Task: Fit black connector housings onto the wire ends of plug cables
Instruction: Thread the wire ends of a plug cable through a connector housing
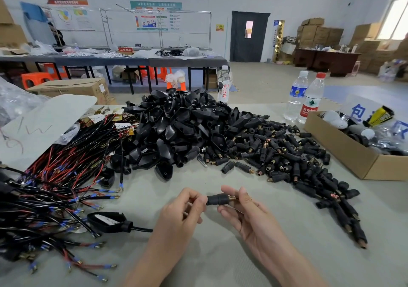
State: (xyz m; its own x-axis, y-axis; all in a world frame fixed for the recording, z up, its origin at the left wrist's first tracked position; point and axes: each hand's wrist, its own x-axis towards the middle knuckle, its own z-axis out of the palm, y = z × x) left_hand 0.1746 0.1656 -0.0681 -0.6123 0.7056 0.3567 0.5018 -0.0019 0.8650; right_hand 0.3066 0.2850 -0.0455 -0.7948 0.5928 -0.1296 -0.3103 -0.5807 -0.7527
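hands seemingly pinch 1 connector, apart from housing pile.

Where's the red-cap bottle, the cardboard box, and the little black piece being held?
red-cap bottle (313,97), head view, on its clear body.
cardboard box (337,145), head view, on its outer side wall.
black connector (217,199), head view, on its middle collar.

We see one small blk barrel housing near centre, horizontal, brass thread end to the right. Blk shell housings heaped far centre; red/blk plug cables w/ blue terminals at left.
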